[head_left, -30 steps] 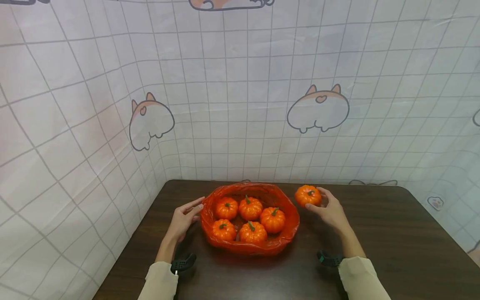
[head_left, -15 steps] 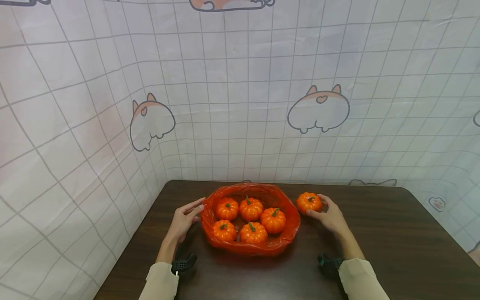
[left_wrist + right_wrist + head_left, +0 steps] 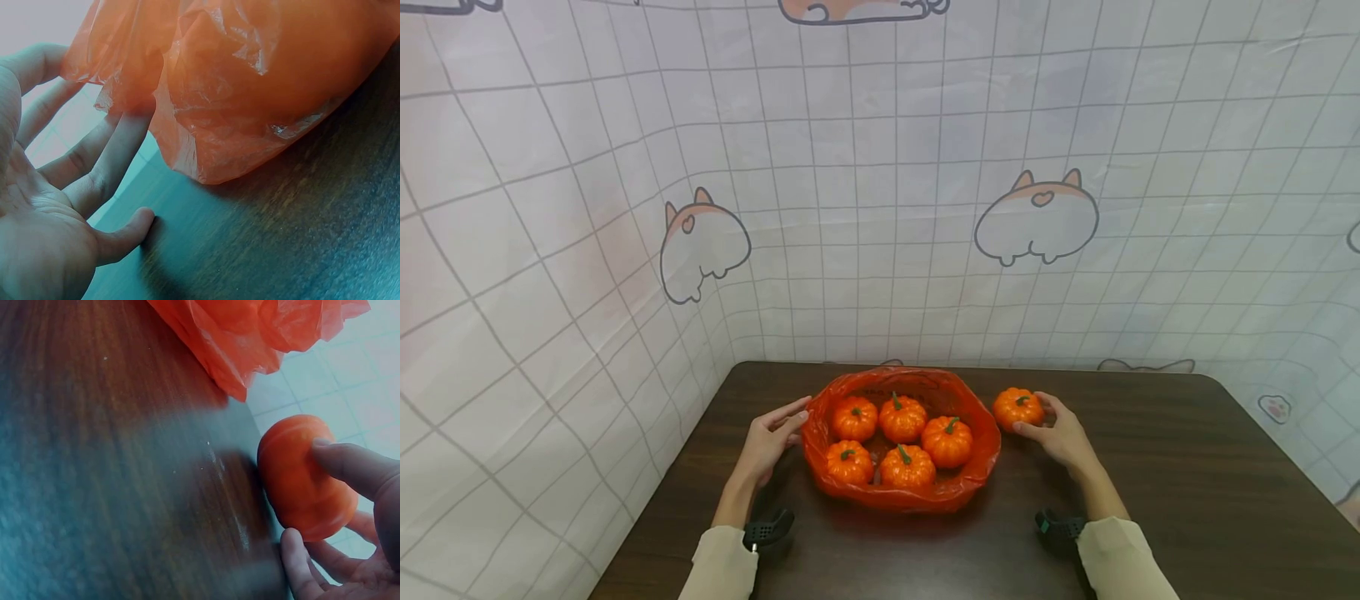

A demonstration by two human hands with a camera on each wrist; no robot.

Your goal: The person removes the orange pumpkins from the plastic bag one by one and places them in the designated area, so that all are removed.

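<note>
While the left hand (image 3: pixel 765 442) is touching the nine-o'clock side of the orange plastic bag (image 3: pixel 891 498), its fingers are lying apart; whether thumb and forefinger are pinching the rim, I cannot tell. Inside the bag, five small ribbed pumpkins (image 3: pixel 907 469) are resting with green stems showing. Outside it, between two and three o'clock from its centre, a sixth pumpkin (image 3: pixel 1017 409) is sitting near the rim, a gap showing between them in the right wrist view. This squat pumpkin is lying at ten o'clock from the palm of the right hand (image 3: pixel 1063 432), the nearer hand by far, whose thumb and fingers are pinching it; the bag's opening is lying towards half past eight from it. In the right wrist view its long axis is running from eleven to five o'clock. Whether the tabletop (image 3: pixel 1172 467) is supporting it, I cannot tell.
</note>
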